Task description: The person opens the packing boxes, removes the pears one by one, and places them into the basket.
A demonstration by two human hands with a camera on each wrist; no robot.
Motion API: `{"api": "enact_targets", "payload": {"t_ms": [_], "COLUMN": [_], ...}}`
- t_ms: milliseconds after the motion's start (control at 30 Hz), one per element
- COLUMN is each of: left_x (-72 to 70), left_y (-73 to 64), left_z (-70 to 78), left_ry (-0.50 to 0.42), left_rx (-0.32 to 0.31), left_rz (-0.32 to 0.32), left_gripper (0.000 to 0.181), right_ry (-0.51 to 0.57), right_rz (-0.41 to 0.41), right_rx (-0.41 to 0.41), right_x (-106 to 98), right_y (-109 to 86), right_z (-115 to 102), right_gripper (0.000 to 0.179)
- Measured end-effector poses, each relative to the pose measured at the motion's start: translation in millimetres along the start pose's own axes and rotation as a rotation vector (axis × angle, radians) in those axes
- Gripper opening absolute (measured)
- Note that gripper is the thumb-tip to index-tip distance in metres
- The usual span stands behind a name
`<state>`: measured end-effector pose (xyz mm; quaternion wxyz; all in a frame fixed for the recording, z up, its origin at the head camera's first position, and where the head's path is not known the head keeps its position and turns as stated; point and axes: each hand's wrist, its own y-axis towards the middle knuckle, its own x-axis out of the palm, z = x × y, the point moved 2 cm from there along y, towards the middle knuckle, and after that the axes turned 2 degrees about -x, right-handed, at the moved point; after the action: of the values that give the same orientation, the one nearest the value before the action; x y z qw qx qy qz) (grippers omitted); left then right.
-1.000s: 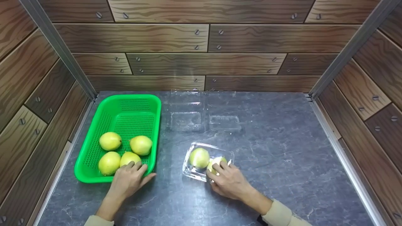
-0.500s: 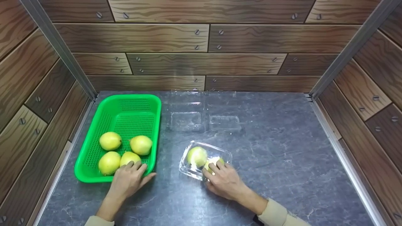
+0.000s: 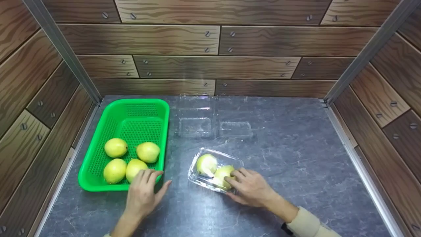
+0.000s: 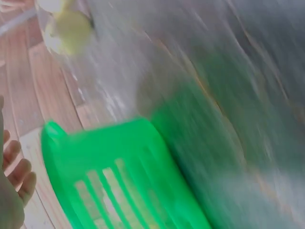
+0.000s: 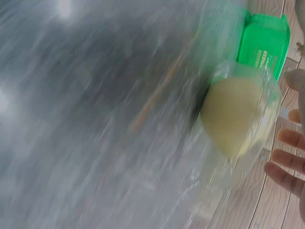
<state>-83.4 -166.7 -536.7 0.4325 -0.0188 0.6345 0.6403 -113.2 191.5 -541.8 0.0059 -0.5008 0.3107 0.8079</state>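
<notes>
A clear plastic box sits on the grey table with two yellow-green pears, a left pear and a right pear. At its right end is my right hand, fingers bent loosely over the edge beside the right pear. In the right wrist view its fingers are spread, apart from the pear. My left hand hovers at the near right corner of the green basket, thumb apart from the fingers, holding nothing. Several pears, one of them a pear, lie in the basket.
Behind the box, more clear plastic containers stand near the back wall, their outlines hard to make out. Wood-patterned walls close off the back and both sides of the table.
My left hand has lifted from the basket's rim and shifted right. After the box slid slightly left, my right hand has drawn back to the right, uncovering the right pear.
</notes>
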Motion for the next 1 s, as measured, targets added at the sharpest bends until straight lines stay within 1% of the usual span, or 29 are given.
{"api": "enact_targets", "payload": {"t_ms": [100,167,233,267,333,500,567,667,767,833,900,1000], "left_x": [4.6,9.4,15.7,19.1,26.3,42.9,49.3,58.7,68.2,74.1,79.2,86.1], "left_y": [-1.7,-3.8,-6.6,-8.3,-12.0,-21.6,-25.3,-30.7,-34.9,-37.1,-38.2,-39.7], "left_z": [14.4,23.9,33.1,37.5,46.0,64.5,70.8,78.7,85.4,89.9,94.5,100.2], "left_ry": [-0.120,-0.209,-0.291,-0.342,-0.457,-0.761,-0.860,-0.980,-1.057,-1.094,-1.124,-1.164], "left_rx": [-0.097,-0.183,-0.278,-0.339,-0.484,-0.901,-1.038,-1.205,-1.329,-1.385,-1.423,-1.464], "left_rz": [-0.016,-0.020,-0.021,-0.022,-0.031,-0.075,-0.095,-0.122,-0.159,-0.179,-0.197,-0.215], "left_gripper": [0.038,0.030,0.031,0.033,0.033,0.027,0.029,0.035,0.040,0.042,0.043,0.043], "right_ry": [0.025,0.040,0.052,0.057,0.068,0.091,0.092,0.092,0.071,0.051,0.031,0.007], "right_rz": [0.009,0.007,0.003,0.001,0.004,0.033,0.043,0.052,0.047,0.044,0.038,0.035], "right_rx": [-0.005,-0.002,0.000,0.000,-0.001,-0.019,-0.026,-0.037,-0.045,-0.057,-0.068,-0.081], "right_x": [-4,-7,-8,-9,-9,-6,-3,1,5,6,8,11], "right_y": [-7.8,-13.2,-18.6,-21.1,-25.9,-34.2,-36.3,-38.3,-39.6,-39.9,-40.2,-40.7], "right_z": [9,14,19,21,26,35,38,41,43,44,45,46], "right_gripper": [0.046,0.045,0.043,0.042,0.040,0.025,0.018,0.013,0.022,0.030,0.035,0.035]}}
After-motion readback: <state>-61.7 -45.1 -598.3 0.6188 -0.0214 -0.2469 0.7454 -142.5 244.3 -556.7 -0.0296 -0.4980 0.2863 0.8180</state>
